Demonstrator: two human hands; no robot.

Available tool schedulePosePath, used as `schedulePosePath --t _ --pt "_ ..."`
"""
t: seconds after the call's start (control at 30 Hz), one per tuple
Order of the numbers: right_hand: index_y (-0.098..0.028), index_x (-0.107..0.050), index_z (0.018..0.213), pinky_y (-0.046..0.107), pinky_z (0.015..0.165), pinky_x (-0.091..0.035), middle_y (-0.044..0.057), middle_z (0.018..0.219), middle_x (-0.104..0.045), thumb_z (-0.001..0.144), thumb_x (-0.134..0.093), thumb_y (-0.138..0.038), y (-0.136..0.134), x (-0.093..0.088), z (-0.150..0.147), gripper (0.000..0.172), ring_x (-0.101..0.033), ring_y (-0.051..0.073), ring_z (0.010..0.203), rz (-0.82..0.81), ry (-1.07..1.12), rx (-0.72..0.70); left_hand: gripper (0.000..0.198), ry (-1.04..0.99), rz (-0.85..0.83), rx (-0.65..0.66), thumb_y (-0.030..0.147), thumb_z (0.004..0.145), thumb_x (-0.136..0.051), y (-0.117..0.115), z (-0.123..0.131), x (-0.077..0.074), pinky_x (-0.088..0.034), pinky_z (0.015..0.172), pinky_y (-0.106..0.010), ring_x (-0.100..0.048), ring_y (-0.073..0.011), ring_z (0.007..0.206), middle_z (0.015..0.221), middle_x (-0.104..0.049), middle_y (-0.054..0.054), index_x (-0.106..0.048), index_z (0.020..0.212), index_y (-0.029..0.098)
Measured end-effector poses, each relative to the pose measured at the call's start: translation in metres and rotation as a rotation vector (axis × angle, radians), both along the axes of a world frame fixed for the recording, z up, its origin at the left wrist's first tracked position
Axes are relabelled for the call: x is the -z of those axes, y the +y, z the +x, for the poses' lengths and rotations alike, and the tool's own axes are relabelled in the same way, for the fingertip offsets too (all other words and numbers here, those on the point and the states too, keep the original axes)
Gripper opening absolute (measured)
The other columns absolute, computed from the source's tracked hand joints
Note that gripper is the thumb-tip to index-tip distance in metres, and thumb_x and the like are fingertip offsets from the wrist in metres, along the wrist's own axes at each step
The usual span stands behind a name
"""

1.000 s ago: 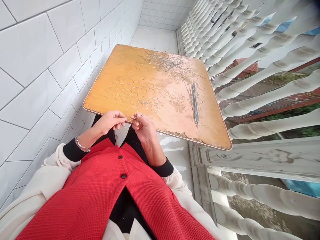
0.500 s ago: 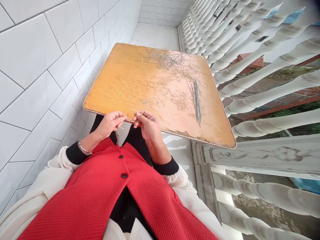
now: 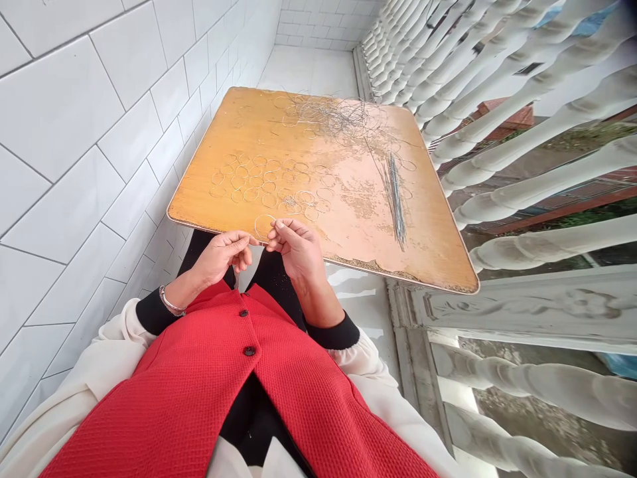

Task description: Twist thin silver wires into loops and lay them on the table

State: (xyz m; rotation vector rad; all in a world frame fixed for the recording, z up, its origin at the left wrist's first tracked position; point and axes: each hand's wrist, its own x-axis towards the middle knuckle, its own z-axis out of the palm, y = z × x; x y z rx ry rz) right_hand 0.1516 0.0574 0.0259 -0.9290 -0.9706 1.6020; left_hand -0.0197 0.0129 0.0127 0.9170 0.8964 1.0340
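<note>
Above the near edge of the wooden board I hold a thin wire ring. My right hand is closed, pinching the ring's right side between thumb and fingers. At its lower left, the fingertips of my left hand press together on the wire, with the index finger stretched toward the right hand. The stretch of wire between the fingertips is too fine to make out fully. Just beyond the hands, several finished-looking wire rings lie flat in rows on the board, with a small heap of short wire bits among them.
A bundle of straight wires lies on the board's right side. Toward the far edge spreads a loose tangle of wire. A white tiled wall runs along the left, a white balustrade along the right.
My left hand has shifted slightly right and down, its index finger now straighter and the lower fingers looser. The wire end that hung below the fingers no longer shows. The right hand stays nearly in place.
</note>
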Motion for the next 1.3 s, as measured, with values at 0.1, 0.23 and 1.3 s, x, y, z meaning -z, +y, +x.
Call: schedulePosePath --t 0.1,0.23,1.3 --pt "-0.019 -0.069 0.073 0.019 0.048 -0.049 -0.004 0.059 -0.065 0.059 -0.091 -0.048 0.003 0.0 0.001 0.039 -0.055 0.006 0.045 0.004 -0.016 -0.02 0.04 -0.001 0.005 0.011 0.052 0.083 -0.073 0.002 0.0 0.004 -0.042 0.048 -0.018 -0.055 -0.0066 0.048 0.063 -0.065 0.002 -0.067 0.095 0.014" --pt "-0.02 -0.067 0.073 0.021 0.051 -0.051 -0.003 0.063 -0.067 0.06 -0.09 -0.051 0.006 0.0 0.003 0.041 -0.057 0.007 0.048 0.017 -0.036 -0.032 0.042 -0.006 0.021 -0.049 0.05 0.08 -0.076 0.003 0.0 0.005 -0.041 0.046 -0.017 -0.06 -0.0062 0.053 0.079 -0.072 -0.003 -0.068 0.098 0.012" --pt "-0.02 -0.066 0.07 0.02 0.05 -0.053 -0.002 0.063 -0.068 0.058 -0.091 -0.053 0.009 0.001 0.003 0.043 -0.058 0.007 0.047 0.007 -0.057 -0.034 0.049 1.177 0.664 -0.138 0.055 0.084 -0.073 -0.006 0.008 -0.008 -0.049 0.08 -0.029 -0.07 -0.0208 0.086 0.097 -0.074 -0.009 -0.065 0.115 0.018"
